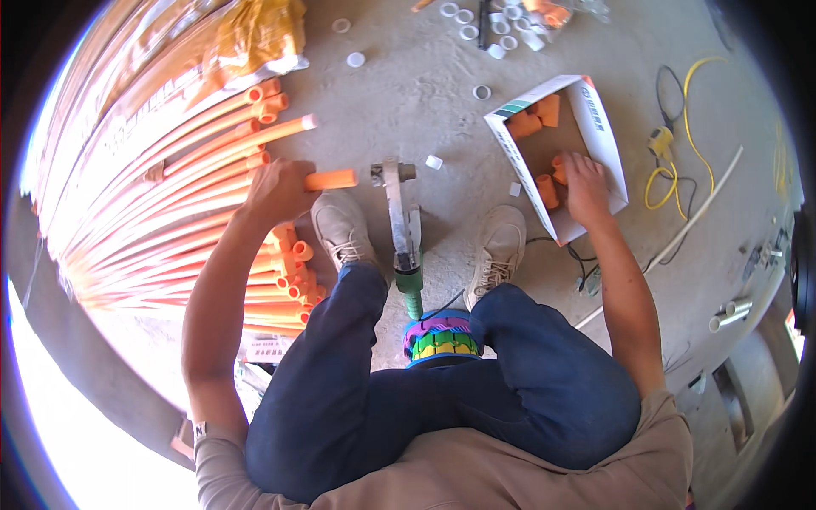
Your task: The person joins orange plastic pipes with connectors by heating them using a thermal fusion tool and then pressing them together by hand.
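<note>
My left hand [279, 189] is closed around an orange plastic pipe [331, 179], whose end sticks out to the right of my fist. Reaching into an open white cardboard box [602, 127], my right hand [586, 189] has its fingers curled on an orange pipe fitting [559, 169]; part of it is hidden by the fingers. More orange fittings [524, 126] lie in that box. Between my shoes stands a pipe welding tool [396, 212] with a metal heating head at its far end and a green handle pointing toward me.
A bundle of long orange pipes [170, 246] fans out at my left. White caps [467, 32] are scattered at the far side. A yellow cable [693, 136] and a thin white pipe [697, 208] lie at right. Beneath me is a colourful stool [442, 338].
</note>
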`<state>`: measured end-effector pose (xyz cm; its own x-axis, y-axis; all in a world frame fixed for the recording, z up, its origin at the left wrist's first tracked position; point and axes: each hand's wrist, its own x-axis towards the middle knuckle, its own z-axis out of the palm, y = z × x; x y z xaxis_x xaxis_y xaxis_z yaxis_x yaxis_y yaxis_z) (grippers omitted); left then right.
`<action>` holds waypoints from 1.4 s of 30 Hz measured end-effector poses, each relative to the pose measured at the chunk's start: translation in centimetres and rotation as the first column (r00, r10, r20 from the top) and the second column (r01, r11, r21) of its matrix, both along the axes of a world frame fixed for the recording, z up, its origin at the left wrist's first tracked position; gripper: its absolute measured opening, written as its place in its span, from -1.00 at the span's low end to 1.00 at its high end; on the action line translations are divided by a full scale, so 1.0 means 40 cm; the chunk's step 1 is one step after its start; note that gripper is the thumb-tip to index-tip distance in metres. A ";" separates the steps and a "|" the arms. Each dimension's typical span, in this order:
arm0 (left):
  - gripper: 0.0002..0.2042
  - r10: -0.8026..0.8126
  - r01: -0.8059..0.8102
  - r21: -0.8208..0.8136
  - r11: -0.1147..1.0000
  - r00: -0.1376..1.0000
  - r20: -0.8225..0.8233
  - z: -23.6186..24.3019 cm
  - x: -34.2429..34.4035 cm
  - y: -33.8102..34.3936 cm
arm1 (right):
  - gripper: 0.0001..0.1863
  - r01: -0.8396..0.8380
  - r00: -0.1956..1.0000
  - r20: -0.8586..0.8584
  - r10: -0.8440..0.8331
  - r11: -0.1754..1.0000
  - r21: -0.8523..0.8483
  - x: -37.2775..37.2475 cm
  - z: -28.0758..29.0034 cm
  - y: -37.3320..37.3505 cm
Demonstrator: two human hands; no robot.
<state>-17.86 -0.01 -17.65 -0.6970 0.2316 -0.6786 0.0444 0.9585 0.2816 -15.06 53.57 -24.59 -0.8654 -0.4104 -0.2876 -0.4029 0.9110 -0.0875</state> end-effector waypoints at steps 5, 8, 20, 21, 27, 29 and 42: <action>-0.84 -0.046 0.045 -0.010 0.999 0.999 -0.020 -0.055 0.022 -0.011 | -0.34 0.590 0.803 0.401 -0.441 0.686 -0.426 -0.039 0.060 -0.034; -0.84 -0.026 0.026 -0.007 1.000 1.000 -0.013 -0.084 0.030 -0.016 | -0.27 0.772 0.607 0.758 -0.238 0.401 -0.492 -0.096 0.160 -0.092; -0.81 -0.047 0.047 0.061 0.997 0.999 -0.002 -0.120 0.029 0.028 | -0.48 0.284 0.749 0.650 0.128 0.824 -0.490 -0.143 0.169 -0.478; -0.80 -0.042 0.041 0.046 0.998 0.999 0.010 -0.113 0.026 0.032 | -0.53 0.240 0.755 0.638 0.151 0.842 -0.483 -0.139 0.152 -0.488; -0.79 -0.047 0.046 0.041 0.998 0.999 0.015 -0.115 0.030 0.026 | -0.55 0.066 0.788 0.597 0.155 0.941 -0.331 -0.115 0.103 -0.549; -0.79 -0.052 0.052 0.051 0.997 0.999 0.001 -0.120 0.027 0.024 | -0.57 0.044 0.813 0.554 0.177 0.931 -0.362 -0.115 0.098 -0.550; -0.64 -0.031 0.040 -0.046 0.998 0.981 0.194 -0.103 -0.010 0.049 | -0.57 -0.033 0.854 0.449 0.262 0.889 -0.457 -0.104 0.047 -0.531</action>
<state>-18.26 1.93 -21.78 -0.5440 0.2168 -0.8106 0.0282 0.9702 0.2406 -19.23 32.33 -22.73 -0.5767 -0.6998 -0.4217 -0.3288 0.6713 -0.6643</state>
